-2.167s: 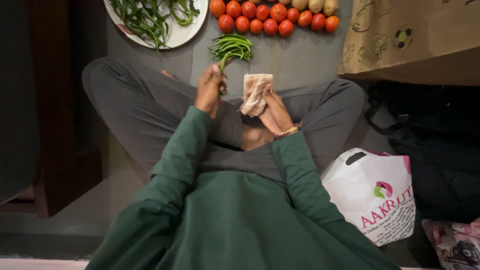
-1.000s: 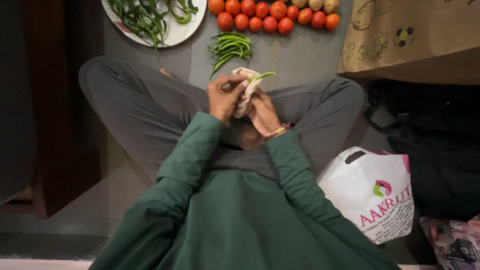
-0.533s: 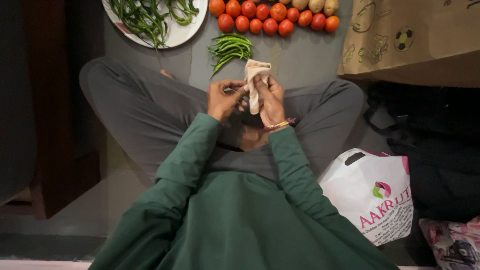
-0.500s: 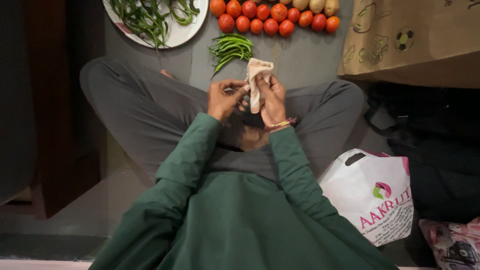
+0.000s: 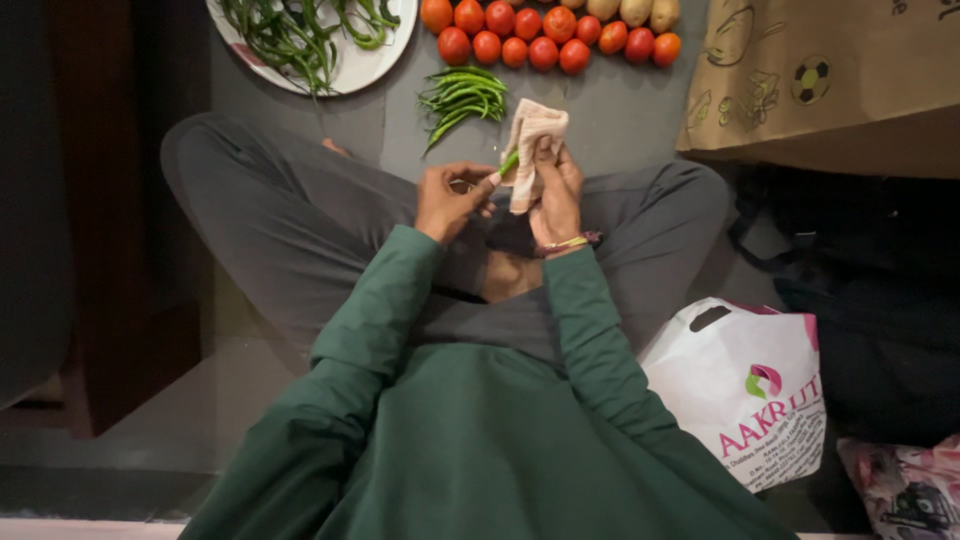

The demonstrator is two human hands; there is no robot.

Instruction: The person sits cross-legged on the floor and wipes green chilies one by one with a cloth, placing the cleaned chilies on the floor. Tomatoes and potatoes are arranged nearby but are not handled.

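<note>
I sit cross-legged on a grey floor. My left hand [image 5: 452, 198] pinches the stem end of a green chilli [image 5: 510, 162]. My right hand [image 5: 556, 190] grips a small beige cloth [image 5: 532, 135] that is wrapped around the rest of the chilli, so only a short green piece shows between the hands. Both hands are held above my lap. A small heap of green chillies [image 5: 460, 96] lies on the floor just beyond my hands.
A white plate [image 5: 372, 62] with several green chillies sits at the upper left. A row of red tomatoes [image 5: 543, 38] and some potatoes [image 5: 632, 10] lie at the top. A brown cardboard box [image 5: 830, 80] is at the upper right, a white plastic bag [image 5: 752, 390] at my right side.
My left hand brought a chilli from the floor heap to the cloth. My right hand then slid the cloth along the chilli, away from my left hand and up to the right.
</note>
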